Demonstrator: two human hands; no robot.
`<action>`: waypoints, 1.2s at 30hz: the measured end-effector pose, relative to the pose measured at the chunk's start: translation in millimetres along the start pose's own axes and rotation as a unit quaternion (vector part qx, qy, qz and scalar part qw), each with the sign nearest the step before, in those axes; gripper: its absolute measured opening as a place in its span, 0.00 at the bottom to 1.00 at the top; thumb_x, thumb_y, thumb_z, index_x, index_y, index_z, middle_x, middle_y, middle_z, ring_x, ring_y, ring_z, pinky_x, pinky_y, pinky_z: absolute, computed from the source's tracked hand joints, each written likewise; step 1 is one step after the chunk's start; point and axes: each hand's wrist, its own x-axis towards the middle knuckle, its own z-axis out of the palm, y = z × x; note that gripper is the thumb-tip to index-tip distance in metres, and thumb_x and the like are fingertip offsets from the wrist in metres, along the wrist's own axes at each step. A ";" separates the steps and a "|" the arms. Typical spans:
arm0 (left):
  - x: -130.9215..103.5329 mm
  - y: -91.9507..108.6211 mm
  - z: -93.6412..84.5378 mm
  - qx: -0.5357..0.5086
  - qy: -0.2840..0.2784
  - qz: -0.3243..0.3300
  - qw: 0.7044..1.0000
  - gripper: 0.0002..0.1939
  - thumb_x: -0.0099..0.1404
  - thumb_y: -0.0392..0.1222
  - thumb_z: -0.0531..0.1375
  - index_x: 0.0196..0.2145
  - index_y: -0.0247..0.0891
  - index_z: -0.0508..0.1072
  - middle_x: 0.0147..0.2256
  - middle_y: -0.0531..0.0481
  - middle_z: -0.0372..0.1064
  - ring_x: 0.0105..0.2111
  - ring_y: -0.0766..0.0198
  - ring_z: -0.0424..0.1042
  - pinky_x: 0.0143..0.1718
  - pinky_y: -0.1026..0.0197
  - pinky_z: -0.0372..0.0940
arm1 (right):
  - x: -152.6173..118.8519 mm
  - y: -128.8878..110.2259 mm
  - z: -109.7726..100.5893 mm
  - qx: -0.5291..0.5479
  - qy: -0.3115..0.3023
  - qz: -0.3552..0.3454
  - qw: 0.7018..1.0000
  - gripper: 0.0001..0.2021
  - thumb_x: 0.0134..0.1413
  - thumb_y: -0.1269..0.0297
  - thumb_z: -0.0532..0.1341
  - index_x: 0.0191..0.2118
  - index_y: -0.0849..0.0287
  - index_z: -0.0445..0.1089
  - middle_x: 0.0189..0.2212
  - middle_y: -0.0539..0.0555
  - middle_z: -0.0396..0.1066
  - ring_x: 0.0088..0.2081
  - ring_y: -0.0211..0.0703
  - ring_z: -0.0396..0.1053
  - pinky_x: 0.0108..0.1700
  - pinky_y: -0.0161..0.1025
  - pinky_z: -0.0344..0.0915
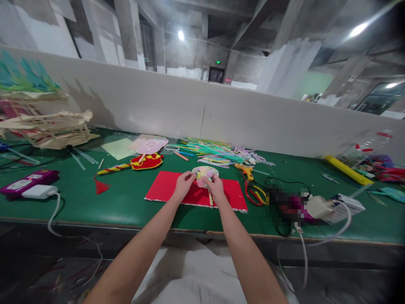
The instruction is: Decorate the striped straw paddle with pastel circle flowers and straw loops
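Both hands are at a small pastel round fan point(207, 171) with flower-like pieces on its face and a pale wrapped handle pointing toward me. My left hand point(185, 184) pinches its left edge with closed fingers. On the lower right, my right hand point(215, 186) grips it near the top of the handle. Beneath them lies a red board point(164, 188) with a ragged white front edge. To the left rests a red and yellow fan point(147, 162) with a twisted handle and a red tassel point(101, 186).
Behind the board is a heap of coloured pipe cleaners point(215, 150). A yellow glue gun point(246, 172) and red-handled pliers point(253, 195) lie right. A purple power strip point(28, 182) and a wooden stick model point(57, 128) stand left. A grey partition point(152, 101) bounds the green table point(120, 207).
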 end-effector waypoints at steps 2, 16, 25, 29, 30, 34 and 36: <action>-1.4 2.3 1.5 -0.021 -0.040 -0.003 0.999 0.12 0.53 0.48 0.57 0.26 0.36 0.70 0.25 0.52 0.69 0.29 0.65 0.67 0.34 0.64 0.61 | 0.5 -0.7 -2.0 0.024 0.026 0.012 0.999 0.19 0.35 0.57 0.65 0.36 0.61 0.68 0.32 0.52 0.71 0.33 0.40 0.67 0.38 0.38 0.65; 1.5 -4.2 -0.1 0.018 0.006 0.024 1.000 0.13 0.52 0.50 0.58 0.27 0.36 0.71 0.25 0.53 0.68 0.28 0.66 0.65 0.32 0.65 0.60 | -1.7 -2.0 -0.9 -0.033 0.013 0.018 0.999 0.16 0.37 0.55 0.64 0.30 0.63 0.71 0.26 0.52 0.71 0.29 0.39 0.66 0.35 0.38 0.64; -0.3 2.9 0.9 -0.006 -0.020 0.000 1.000 0.15 0.51 0.51 0.58 0.28 0.35 0.71 0.26 0.51 0.69 0.29 0.64 0.67 0.34 0.63 0.61 | -2.4 -4.9 -0.8 -0.040 0.006 0.010 0.999 0.18 0.39 0.54 0.62 0.35 0.63 0.70 0.31 0.54 0.71 0.32 0.41 0.66 0.35 0.37 0.64; -0.2 4.2 1.6 -0.025 -0.019 -0.014 0.999 0.16 0.50 0.52 0.59 0.28 0.35 0.71 0.26 0.51 0.70 0.29 0.63 0.68 0.33 0.63 0.63 | -2.7 -6.5 -0.7 -0.047 0.006 0.022 0.999 0.18 0.38 0.52 0.62 0.32 0.63 0.70 0.26 0.52 0.69 0.28 0.39 0.65 0.33 0.36 0.64; -0.1 4.0 1.4 -0.027 -0.014 -0.012 0.999 0.16 0.50 0.52 0.59 0.29 0.35 0.71 0.26 0.51 0.70 0.29 0.64 0.69 0.33 0.63 0.63 | -3.2 -7.0 -0.2 -0.054 0.002 0.026 0.998 0.18 0.38 0.51 0.62 0.31 0.63 0.70 0.24 0.51 0.68 0.27 0.38 0.64 0.32 0.36 0.64; 0.1 2.0 0.3 -0.028 -0.003 -0.004 1.000 0.16 0.51 0.52 0.59 0.30 0.35 0.71 0.26 0.51 0.70 0.29 0.64 0.69 0.34 0.63 0.63 | -5.1 -7.9 2.1 -0.067 -0.007 0.037 0.997 0.18 0.36 0.50 0.62 0.27 0.62 0.69 0.18 0.48 0.62 0.23 0.36 0.60 0.28 0.35 0.63; 0.0 0.8 0.0 -0.029 -0.005 -0.002 1.000 0.16 0.51 0.52 0.59 0.30 0.35 0.71 0.26 0.51 0.70 0.28 0.64 0.69 0.34 0.63 0.63 | -5.4 -7.6 2.8 -0.062 -0.008 0.039 0.997 0.19 0.36 0.49 0.62 0.26 0.62 0.68 0.18 0.48 0.61 0.23 0.36 0.60 0.28 0.35 0.63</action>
